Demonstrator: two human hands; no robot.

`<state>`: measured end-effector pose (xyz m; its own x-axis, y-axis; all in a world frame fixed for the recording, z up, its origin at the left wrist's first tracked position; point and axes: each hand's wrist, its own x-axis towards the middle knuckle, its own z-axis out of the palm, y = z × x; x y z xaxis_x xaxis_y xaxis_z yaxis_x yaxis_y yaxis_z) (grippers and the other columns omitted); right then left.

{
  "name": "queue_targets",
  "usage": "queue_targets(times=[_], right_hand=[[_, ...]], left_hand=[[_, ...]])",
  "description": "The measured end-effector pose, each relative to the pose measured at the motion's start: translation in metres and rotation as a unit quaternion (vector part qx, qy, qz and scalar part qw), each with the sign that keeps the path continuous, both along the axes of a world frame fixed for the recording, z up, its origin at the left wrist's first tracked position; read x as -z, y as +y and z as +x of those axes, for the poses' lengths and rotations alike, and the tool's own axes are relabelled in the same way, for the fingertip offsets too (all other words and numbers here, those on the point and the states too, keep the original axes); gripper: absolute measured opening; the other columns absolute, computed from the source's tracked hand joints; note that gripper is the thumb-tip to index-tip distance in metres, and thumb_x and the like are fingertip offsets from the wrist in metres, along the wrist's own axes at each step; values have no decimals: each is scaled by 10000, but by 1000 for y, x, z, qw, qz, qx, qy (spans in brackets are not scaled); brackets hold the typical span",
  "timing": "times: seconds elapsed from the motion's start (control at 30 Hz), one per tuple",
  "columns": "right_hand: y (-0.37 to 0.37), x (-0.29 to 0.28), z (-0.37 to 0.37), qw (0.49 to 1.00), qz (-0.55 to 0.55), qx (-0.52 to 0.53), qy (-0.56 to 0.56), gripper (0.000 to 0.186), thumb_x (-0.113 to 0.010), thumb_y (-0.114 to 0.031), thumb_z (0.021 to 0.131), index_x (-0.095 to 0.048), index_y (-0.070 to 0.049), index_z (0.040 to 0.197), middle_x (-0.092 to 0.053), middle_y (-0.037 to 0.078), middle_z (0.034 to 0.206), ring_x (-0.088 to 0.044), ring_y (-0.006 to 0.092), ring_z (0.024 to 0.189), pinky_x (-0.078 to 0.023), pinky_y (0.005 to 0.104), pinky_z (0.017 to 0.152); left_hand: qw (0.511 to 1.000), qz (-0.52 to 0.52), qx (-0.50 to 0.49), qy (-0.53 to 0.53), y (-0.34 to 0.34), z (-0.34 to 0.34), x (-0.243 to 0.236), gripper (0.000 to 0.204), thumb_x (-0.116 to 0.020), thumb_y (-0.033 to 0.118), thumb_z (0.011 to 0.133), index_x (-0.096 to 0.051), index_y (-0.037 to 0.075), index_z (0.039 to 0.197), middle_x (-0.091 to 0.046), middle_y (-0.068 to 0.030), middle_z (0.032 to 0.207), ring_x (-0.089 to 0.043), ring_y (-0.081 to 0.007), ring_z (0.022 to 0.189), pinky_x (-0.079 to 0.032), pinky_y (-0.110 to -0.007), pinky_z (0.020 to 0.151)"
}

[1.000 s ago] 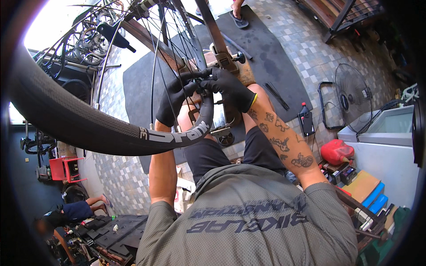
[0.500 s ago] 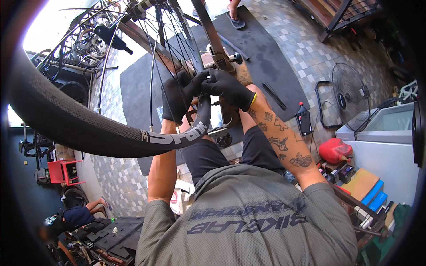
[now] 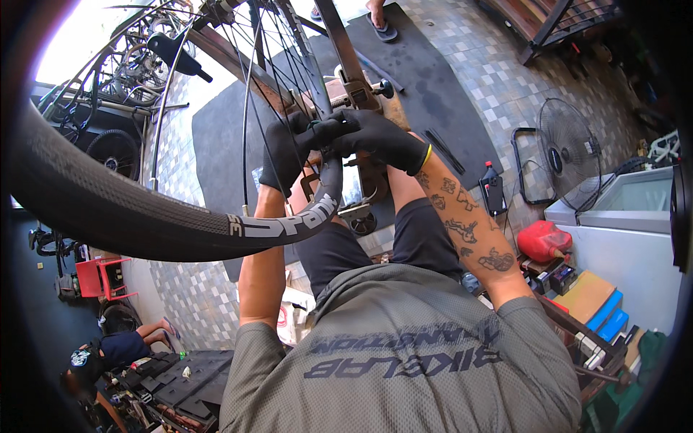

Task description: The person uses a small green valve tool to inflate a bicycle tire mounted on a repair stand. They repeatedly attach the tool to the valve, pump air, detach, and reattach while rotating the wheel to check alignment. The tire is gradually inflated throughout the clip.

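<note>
A black bicycle wheel rim [image 3: 166,229] with pale lettering curves across the upper left, its thin spokes [image 3: 249,123] running up to the hub at the top. The wheel sits in a metal truing stand [image 3: 345,61]. Both my hands wear black gloves. My left hand [image 3: 284,150] is behind the spokes at the rim's right side, fingers curled. From the right, my right hand [image 3: 382,138] reaches across the rim and its closed fingertips meet the left ones. Anything small pinched between the fingers is hidden. Below the hands, a caliper arm of the stand [image 3: 355,209] lies close to the rim.
A dark mat [image 3: 440,94] covers the tiled floor. Right of me are a bottle [image 3: 491,177], a standing fan [image 3: 567,148], a red fuel can [image 3: 543,242] and a white chest [image 3: 613,249]. Another person [image 3: 119,350] is at lower left; a foot [image 3: 379,18] shows at the top.
My right hand has shifted slightly right, its fingers now lying flatter across the left fingertips. The wheel appears slightly lower and further left in the picture as the view moved a little.
</note>
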<state>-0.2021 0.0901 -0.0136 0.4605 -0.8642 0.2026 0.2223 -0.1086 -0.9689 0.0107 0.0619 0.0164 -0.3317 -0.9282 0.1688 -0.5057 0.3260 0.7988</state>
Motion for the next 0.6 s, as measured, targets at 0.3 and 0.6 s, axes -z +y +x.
queue_targets(times=[0.3,0.6], right_hand=[[-8,-7,6,981,127,112,-95,303,-766,-102,898,-670,30,1154,-726,66,1021,-683,121,935,-543,288,855],[35,-43,4,968,61,223,-101,180,-761,-68,881,-712,4,1038,-734,51,965,-672,95,897,-539,265,826]], left_hand=[[984,26,-13,176,0,-5,-8,426,-726,257,973,-608,-53,1239,-694,-120,1153,-655,-180,1042,-514,-312,918],[978,54,42,198,-14,-5,6,509,-633,286,1035,-544,-47,1409,-650,-132,1336,-615,-208,1180,-473,-336,1032]])
